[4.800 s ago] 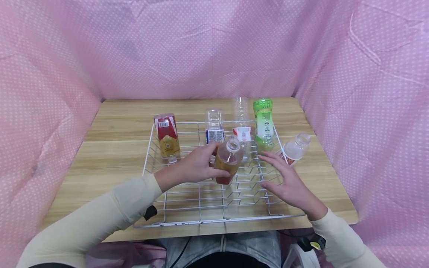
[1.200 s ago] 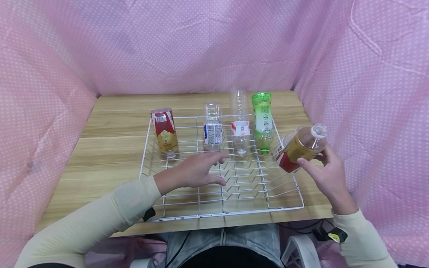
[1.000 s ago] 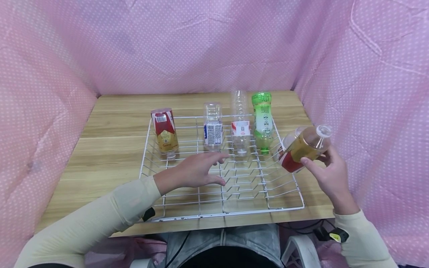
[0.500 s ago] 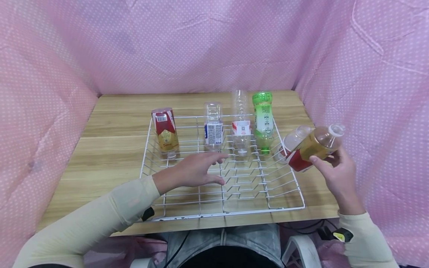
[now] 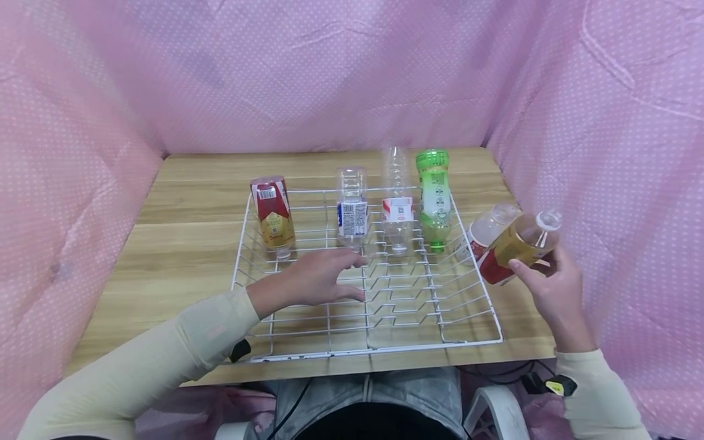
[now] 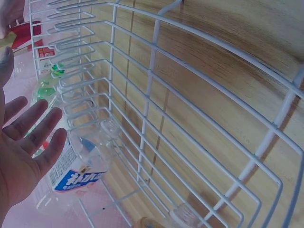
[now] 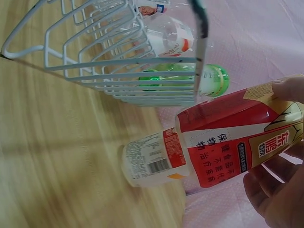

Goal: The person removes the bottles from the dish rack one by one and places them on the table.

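My right hand (image 5: pixel 561 299) grips a red-and-gold labelled plastic bottle (image 5: pixel 510 247) just right of the wire rack (image 5: pixel 407 350). The bottle leans, its uncapped mouth up and to the right. Behind it, partly covered, a clear bottle with a red-and-white label (image 7: pixel 154 156) stands on the table. Over the middle of the rack hovers my left hand (image 5: pixel 313 278), fingers spread and holding nothing. Closest to that hand is a clear bottle with a blue-and-white label (image 6: pixel 78 171), set mouth down in the rack.
Several upside-down bottles occupy the rack's far side: a red-and-gold one (image 5: pixel 273 214) at left, a tall clear one (image 5: pixel 398 211), and a green one (image 5: pixel 434 198) at right. The wooden table (image 5: pixel 187 244) is enclosed by pink dotted cloth (image 5: pixel 330 79).
The red-and-gold bottle has passed from my left hand to my right, out beyond the rack's right side. Lately it moved farther right, then dipped slightly. My left hand stayed nearly still.
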Demonstrator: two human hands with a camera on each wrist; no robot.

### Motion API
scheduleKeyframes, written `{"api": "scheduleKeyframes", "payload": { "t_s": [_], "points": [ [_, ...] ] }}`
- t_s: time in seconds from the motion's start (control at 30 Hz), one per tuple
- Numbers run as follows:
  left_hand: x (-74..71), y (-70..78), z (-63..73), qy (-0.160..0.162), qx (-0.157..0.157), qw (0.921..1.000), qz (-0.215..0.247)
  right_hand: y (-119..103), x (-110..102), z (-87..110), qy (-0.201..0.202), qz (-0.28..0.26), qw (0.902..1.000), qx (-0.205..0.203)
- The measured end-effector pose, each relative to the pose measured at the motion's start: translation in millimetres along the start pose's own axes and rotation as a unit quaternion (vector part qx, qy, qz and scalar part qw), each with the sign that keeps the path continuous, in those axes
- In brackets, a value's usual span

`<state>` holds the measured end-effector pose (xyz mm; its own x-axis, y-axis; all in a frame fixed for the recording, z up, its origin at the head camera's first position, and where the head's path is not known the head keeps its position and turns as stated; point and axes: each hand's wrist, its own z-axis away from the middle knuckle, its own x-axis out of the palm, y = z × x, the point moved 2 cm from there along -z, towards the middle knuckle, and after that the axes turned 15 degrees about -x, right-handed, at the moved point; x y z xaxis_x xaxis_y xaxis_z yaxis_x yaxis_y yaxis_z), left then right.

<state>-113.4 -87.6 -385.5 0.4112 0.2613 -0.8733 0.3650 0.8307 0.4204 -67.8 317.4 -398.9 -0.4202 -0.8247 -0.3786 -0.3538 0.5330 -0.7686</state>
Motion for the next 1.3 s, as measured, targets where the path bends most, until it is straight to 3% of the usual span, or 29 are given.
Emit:
{"api": "scheduleKeyframes", "payload": {
  "t_s": [0.4,0.57,0.73,0.83,0.97,1.07,1.3],
  "points": [
    [-17.7,-17.0,1.2,0.038,0.007,0.9973,-0.062,22,7,15.0,-0.026,0.024,0.9987,0.037],
    [-30.8,-32.7,3.2,0.069,0.014,0.9898,-0.124,28,9,18.6,-0.03,0.022,0.9988,0.031],
    [-43.0,-49.5,6.6,0.061,-0.013,0.9773,-0.203,32,11,21.4,-0.038,0.025,0.9982,0.038],
    [-50.9,-58.1,9.1,0.07,-0.011,0.9598,-0.272,34,11,23.1,-0.041,0.029,0.9977,0.045],
    [-62.2,-69.1,10.5,0.114,0.018,0.9205,-0.373,36,13,24.5,-0.044,0.032,0.9972,0.051],
    [-70.9,-76.3,8.8,0.134,0.031,0.8953,-0.424,35,14,25.0,-0.047,0.032,0.9971,0.051],
    [-80.3,-82.2,2.8,0.158,0.064,0.854,-0.492,36,15,27.7,-0.045,0.024,0.9975,0.049]
  ]
}}
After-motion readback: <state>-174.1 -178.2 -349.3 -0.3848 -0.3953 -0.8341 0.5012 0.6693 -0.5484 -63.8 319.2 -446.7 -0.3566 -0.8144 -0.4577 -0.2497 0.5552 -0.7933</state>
